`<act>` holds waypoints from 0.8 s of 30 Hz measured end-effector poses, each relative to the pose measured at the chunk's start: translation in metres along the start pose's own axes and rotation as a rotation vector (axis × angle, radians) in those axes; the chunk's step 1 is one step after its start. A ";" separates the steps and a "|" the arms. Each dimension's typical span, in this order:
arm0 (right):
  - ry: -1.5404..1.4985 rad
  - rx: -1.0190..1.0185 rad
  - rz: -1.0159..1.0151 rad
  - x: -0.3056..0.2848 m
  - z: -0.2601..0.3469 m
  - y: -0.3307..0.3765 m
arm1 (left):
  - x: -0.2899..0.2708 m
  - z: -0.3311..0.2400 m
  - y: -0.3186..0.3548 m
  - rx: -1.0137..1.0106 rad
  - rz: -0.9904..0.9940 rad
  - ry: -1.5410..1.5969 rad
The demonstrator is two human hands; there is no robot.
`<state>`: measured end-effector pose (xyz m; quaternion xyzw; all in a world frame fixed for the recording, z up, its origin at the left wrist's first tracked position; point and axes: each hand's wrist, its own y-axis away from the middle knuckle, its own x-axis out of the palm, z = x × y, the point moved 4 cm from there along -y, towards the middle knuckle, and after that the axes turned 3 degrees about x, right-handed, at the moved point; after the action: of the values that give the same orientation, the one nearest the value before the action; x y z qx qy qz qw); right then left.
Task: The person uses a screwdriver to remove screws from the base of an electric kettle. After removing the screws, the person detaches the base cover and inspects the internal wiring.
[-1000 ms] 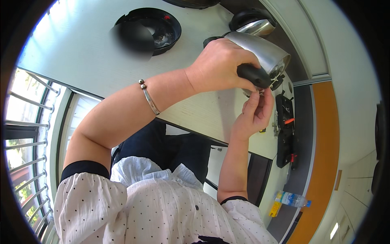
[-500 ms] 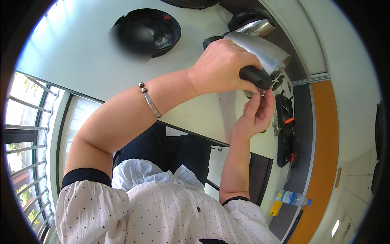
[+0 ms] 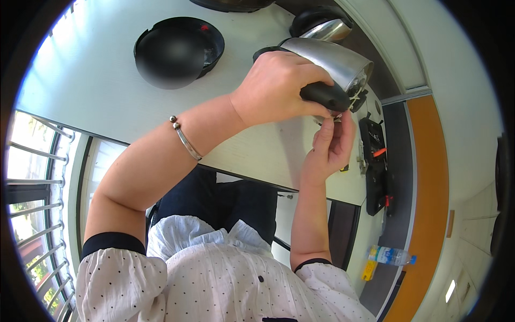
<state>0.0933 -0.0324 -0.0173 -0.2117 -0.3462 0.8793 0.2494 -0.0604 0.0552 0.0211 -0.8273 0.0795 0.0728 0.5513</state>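
My left hand (image 3: 284,88) is closed around the black handle (image 3: 324,95) of a silver metal kettle (image 3: 327,58). The kettle lies tilted on its side above the table, with its underside toward the right. Thin pale wires (image 3: 355,97) show at that exposed end, near the handle's tip. Just below the tip, my right hand (image 3: 328,147) has its thumb and fingers pinched together at the end of the handle. What they hold there is too small and too covered to make out.
A black round shallow part (image 3: 214,45) with a red spot lies on the white table (image 3: 96,80), partly behind a blurred patch. A second black-and-silver kettle part (image 3: 324,29) is at the back. On the right are a black tool case (image 3: 373,166) and a clear bottle (image 3: 391,256).
The kettle and both hands have shifted slightly left in view, as has the table behind them. The grip and the pinch look the same.
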 end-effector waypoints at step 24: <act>0.001 -0.050 0.023 0.004 0.000 -0.001 | -0.001 0.003 -0.003 -0.034 0.018 -0.001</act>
<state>0.0910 -0.0291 -0.0174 -0.2220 -0.3654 0.8731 0.2342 -0.0613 0.0587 0.0227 -0.8359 0.0858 0.0794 0.5363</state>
